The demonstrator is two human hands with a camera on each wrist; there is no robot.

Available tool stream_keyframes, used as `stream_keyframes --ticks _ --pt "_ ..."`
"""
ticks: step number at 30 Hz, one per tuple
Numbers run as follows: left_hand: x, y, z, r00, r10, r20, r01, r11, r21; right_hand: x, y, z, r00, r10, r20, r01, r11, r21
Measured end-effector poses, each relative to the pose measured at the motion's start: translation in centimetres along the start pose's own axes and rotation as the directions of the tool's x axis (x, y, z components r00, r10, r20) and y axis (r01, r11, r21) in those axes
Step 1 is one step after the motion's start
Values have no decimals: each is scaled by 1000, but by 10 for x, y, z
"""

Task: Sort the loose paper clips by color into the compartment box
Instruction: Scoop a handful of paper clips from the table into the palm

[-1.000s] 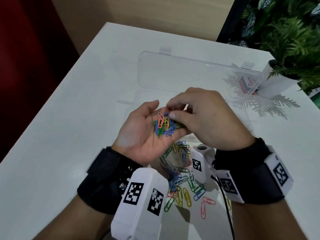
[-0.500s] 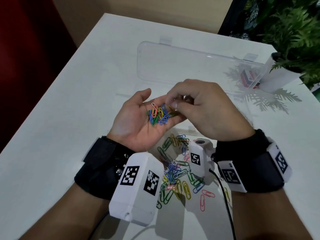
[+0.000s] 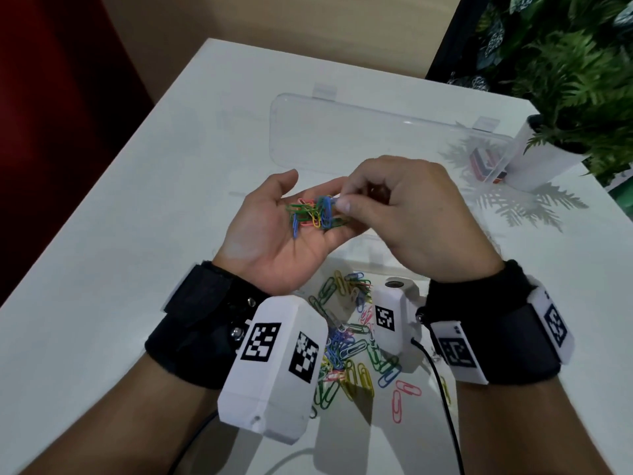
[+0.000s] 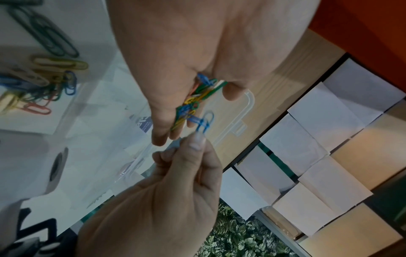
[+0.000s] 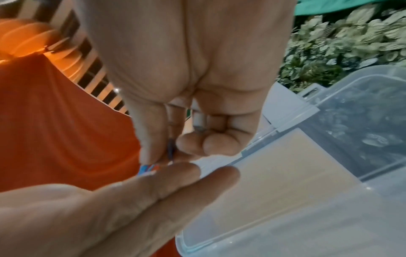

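My left hand lies palm up over the table and carries a bunch of mixed paper clips in its relaxed palm. My right hand meets it from the right, its thumb and forefinger pinching a blue clip at the bunch's edge. In the left wrist view the blue clip is lifted just off the bunch. A loose pile of clips lies on the table between my wrists. The clear compartment box sits mostly hidden under my hands, its lid open behind.
A white pot with a fern stands at the back right by the lid's corner. A small red and blue item shows through that corner. The white table extends left to its edge, and a cable runs from my right wrist.
My right thumb and forefinger have closed on a blue clip and drawn it slightly out of the bunch. Both hands have stayed together above the box.
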State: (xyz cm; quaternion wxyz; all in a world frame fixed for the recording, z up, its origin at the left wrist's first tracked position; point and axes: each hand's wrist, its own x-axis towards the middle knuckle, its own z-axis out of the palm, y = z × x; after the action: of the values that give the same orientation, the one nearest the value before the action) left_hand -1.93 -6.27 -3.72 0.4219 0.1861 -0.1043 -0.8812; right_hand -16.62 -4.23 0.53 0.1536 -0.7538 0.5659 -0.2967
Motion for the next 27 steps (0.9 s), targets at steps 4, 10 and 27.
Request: stream_keyframes --ticks 4,10,27 --pt "9 1 -2 999 9 42 -7 999 -39 2 7 3 992 55 -115 -56 998 -4" --pt "16 4 3 995 18 99 -16 1000 -20 5 10 13 980 74 -183 -80 997 -24" --pt "15 24 3 991 130 -34 -129 991 27 -1 53 -26 922 271 -275 -249 962 114"
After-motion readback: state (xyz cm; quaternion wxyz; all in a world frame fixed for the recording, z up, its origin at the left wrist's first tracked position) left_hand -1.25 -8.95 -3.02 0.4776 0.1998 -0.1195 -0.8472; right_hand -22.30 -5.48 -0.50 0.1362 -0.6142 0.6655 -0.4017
